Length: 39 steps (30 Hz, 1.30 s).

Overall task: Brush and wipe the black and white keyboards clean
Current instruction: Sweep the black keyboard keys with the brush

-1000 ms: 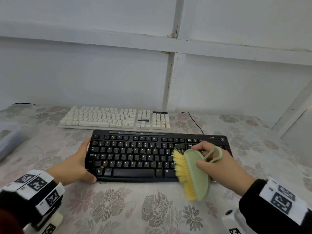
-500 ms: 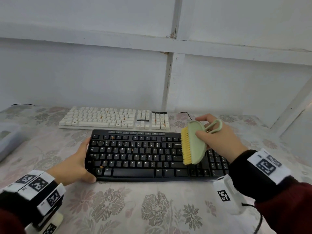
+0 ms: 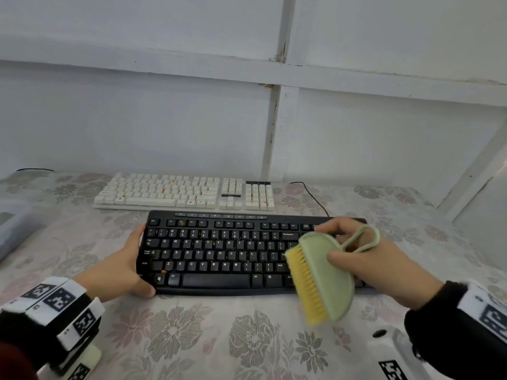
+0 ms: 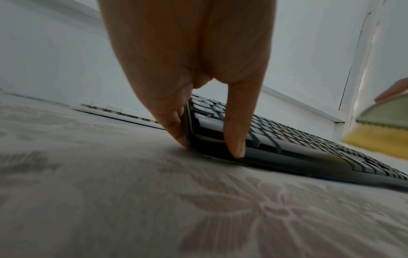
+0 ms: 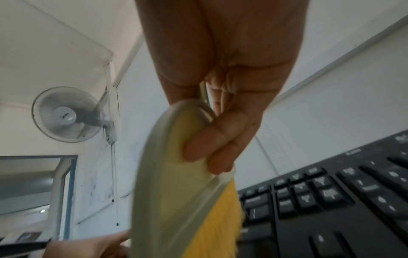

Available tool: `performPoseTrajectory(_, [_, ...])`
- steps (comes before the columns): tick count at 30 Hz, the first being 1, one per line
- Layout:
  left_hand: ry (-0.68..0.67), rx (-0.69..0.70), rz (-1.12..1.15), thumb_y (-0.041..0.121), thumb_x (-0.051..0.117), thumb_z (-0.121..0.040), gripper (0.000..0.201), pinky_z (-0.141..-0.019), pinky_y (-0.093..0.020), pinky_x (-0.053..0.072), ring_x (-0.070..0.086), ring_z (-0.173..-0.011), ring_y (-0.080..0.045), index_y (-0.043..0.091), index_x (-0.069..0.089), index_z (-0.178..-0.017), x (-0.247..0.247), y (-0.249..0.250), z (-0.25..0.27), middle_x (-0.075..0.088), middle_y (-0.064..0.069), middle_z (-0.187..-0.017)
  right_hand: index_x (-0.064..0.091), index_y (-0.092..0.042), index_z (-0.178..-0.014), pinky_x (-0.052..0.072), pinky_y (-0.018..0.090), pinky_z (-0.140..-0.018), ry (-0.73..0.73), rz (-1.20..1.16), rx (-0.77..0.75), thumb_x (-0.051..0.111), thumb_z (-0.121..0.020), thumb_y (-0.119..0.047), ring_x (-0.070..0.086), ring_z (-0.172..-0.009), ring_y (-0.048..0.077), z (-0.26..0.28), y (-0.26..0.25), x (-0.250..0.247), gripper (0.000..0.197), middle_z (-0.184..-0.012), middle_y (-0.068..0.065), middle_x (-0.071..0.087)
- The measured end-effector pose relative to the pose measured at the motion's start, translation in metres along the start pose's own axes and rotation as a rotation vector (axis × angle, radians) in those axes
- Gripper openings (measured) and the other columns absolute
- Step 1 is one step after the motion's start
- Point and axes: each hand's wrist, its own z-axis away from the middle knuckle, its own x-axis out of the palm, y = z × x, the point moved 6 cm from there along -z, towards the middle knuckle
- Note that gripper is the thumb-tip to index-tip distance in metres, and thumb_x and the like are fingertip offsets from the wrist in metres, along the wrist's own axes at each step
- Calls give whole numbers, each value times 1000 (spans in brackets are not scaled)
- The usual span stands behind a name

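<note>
Floral table [image 3: 192,338]: black keyboard [image 3: 219,253], white keyboard [image 3: 178,192]

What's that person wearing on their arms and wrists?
Both hands are bare. The left hand comes out of a black sleeve wrapped in a white band printed with black square code markers, with a white block beneath. The right hand has the same black sleeve and marked band, over a dark red sleeve.

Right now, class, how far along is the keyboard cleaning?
Nothing looks finished: orange crumbs still dot the black keyboard and the white keyboard. In hand: right hand holds the brush over the black one, left hand steadying it. Left: brushing both, then wiping.
</note>
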Motion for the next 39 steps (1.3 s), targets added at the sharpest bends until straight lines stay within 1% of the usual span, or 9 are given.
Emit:
performPoseTrajectory(3, [2, 4, -6, 11, 80, -41, 122, -95, -45, 47, 58, -108, -18, 81, 5, -106, 0, 1, 0, 55, 8, -121, 61, -27, -103, 49, 19, -49, 166, -40, -45, 60, -84, -3, 61, -59, 4, -18, -10, -17, 31, -84, 7, 66])
performPoseTrajectory(7, [2, 5, -9, 12, 80, -40, 122, -96, -45, 47, 58, -108, -19, 78, 5, -109, 0, 3, 1, 55, 7, -121, 56, -18, -116, 58, 30, -58, 260, -154, -2, 64, -85, -9, 69, -80, 19, -45, -8, -24, 33, -99, 12, 65])
performPoseTrajectory(10, [-6, 8, 0, 14, 81, -39, 122, -96, -46, 47, 59, -108, -19, 77, 5, -110, 1, 3, 1, 55, 7, -121, 56, -16, -117, 60, 33, -62, 269, -120, 23, 59, -87, -6, 68, -85, 21, -53, -5, -22, 32, -104, 12, 63])
performPoseTrajectory(13, [-2, 15, 1, 11, 81, -41, 121, -97, -46, 46, 58, -108, -19, 81, 6, -106, 0, 3, 1, 54, 9, -121, 59, -21, -110, 58, 29, -55, 271, -28, 19, 54, -86, -3, 65, -74, 15, -48, -2, -18, 31, -93, 6, 62])
performPoseTrajectory(20, [-1, 8, -7, 22, 82, -33, 122, -95, -46, 48, 59, -107, -19, 79, 5, -108, 0, 0, -1, 56, 7, -120, 63, -31, -100, 48, 18, -51, 62, 53, 24, 55, -85, -3, 58, -60, 3, -7, 15, 7, 33, -87, -3, 66])
performPoseTrajectory(24, [-4, 13, -8, 16, 81, -37, 122, -95, -45, 48, 59, -106, -19, 79, 4, -108, 0, 2, 0, 55, 7, -120, 66, -36, -96, 57, 31, -57, -51, 36, 55, 55, -85, -5, 65, -69, 20, 11, 10, 12, 35, -89, 2, 68])
performPoseTrajectory(29, [5, 32, -6, 9, 81, -41, 121, -93, -46, 49, 60, -105, -20, 84, 8, -103, -1, 3, 0, 56, 7, -119, 65, -26, -103, 48, 19, -47, 99, -41, -10, 55, -86, 1, 60, -56, 3, -9, -10, -12, 33, -79, 2, 62])
performPoseTrajectory(34, [5, 40, -8, 3, 78, -46, 120, -90, -41, 50, 60, -103, -18, 79, 8, -106, 0, 6, 1, 56, 7, -118, 61, -25, -108, 56, 26, -54, 233, -79, -29, 54, -86, -3, 66, -74, 14, -42, -14, -13, 31, -93, 4, 63])
performPoseTrajectory(39, [4, 40, -1, 1, 79, -47, 120, -92, -42, 49, 59, -106, -18, 79, 9, -105, 0, 7, 2, 56, 7, -119, 58, -17, -110, 52, 20, -47, 193, -58, 18, 52, -87, -1, 63, -62, 5, -46, -11, 4, 29, -90, 4, 63])
